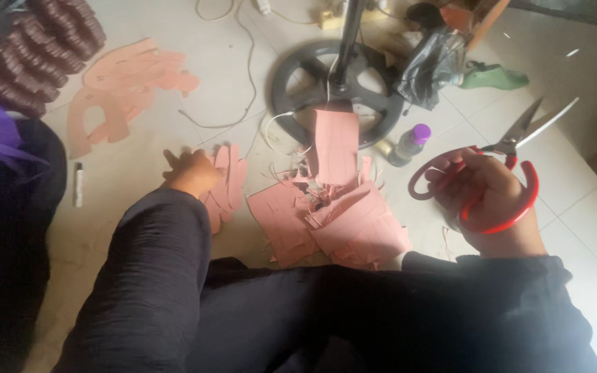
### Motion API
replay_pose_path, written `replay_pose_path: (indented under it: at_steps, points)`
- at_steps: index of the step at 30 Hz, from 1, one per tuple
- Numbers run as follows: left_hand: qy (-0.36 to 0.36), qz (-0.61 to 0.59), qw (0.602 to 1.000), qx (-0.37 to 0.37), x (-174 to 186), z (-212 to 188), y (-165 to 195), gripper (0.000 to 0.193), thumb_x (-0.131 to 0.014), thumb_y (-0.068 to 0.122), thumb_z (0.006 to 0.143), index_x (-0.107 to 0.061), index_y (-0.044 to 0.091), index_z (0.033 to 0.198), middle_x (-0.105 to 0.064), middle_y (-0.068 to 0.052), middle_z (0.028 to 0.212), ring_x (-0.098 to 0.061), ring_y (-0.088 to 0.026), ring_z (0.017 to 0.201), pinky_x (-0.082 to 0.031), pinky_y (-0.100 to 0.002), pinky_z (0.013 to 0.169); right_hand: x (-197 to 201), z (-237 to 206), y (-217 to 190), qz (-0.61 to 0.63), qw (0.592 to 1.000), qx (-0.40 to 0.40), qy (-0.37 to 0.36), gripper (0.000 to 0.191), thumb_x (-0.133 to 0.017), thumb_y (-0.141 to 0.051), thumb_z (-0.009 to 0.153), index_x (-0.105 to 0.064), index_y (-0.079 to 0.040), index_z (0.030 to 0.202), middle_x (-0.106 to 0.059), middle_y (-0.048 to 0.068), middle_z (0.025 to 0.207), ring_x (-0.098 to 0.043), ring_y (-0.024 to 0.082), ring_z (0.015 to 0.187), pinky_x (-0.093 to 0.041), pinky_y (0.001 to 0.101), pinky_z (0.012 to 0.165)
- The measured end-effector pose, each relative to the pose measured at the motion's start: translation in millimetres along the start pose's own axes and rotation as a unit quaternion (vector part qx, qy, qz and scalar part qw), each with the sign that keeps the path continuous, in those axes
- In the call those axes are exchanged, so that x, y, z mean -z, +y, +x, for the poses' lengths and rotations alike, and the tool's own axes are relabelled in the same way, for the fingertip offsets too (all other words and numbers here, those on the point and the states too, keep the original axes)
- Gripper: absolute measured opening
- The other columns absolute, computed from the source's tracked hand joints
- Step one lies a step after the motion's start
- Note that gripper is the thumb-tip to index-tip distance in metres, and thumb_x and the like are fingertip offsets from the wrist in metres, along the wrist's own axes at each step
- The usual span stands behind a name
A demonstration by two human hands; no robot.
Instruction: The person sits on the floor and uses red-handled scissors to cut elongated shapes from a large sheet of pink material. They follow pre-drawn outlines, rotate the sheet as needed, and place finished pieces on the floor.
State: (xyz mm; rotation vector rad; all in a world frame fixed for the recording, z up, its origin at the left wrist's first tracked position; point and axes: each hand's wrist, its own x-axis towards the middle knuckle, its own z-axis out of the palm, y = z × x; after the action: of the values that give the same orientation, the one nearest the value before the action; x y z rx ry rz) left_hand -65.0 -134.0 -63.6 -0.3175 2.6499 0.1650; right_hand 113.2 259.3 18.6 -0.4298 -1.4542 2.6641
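Head view: I see my right hand closed through the red handles of the scissors, fingers wrapped tight, blades parted and pointing up to the right over the tiled floor. My left hand rests on a small stack of pink cut pieces on the floor; I cannot tell whether its fingers pinch any. Between the hands lies a heap of pink sheet scraps. Just beyond it stands a black round stand base, with a purple-capped bottle beside it. More pink cutouts lie far left, a green shoe last far right.
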Motion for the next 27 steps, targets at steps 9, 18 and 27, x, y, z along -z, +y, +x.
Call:
replay_pose_path:
  at_steps: [9,18,27]
  points:
    - [0.037,0.114,0.951,-0.285,-118.3,10.2,75.9,0.029,-0.049,0.015,0.097,-0.065,0.007,0.12,-0.064,-0.016,0.131,-0.055,-0.034,0.131,-0.047,-0.051,0.104,-9.4,-15.7,-2.1,-0.342,0.923,0.164,-0.056,0.009,-0.056,0.004,0.096,-0.06,0.006,0.104,-0.066,0.015,0.102,-0.07,0.024,0.095,-0.059,0.035,0.084]
    - [-0.051,-0.011,0.955,-0.292,-272.8,-61.6,147.1,0.091,-0.084,0.039,0.076,-0.038,0.012,0.15,-0.04,-0.016,0.154,-0.037,-0.033,0.14,-0.036,-0.052,0.111,-1.3,-18.2,-8.9,-0.514,0.803,0.283,-0.104,0.028,-0.042,0.017,0.089,-0.057,0.011,0.113,-0.064,0.016,0.105,-0.073,0.02,0.096,-0.059,0.0327,0.084]
    - [-0.076,-0.001,0.968,-0.24,-281.0,-40.4,146.6,0.115,-0.085,0.046,0.077,-0.013,0.013,0.16,-0.033,-0.016,0.157,-0.039,-0.035,0.139,-0.039,-0.051,0.111,-15.4,-11.9,-25.1,-0.261,0.964,-0.017,0.046,0.033,-0.047,-0.02,0.102,-0.065,0.005,0.09,-0.067,0.013,0.083,-0.068,0.02,0.078,-0.058,0.0335,0.076]
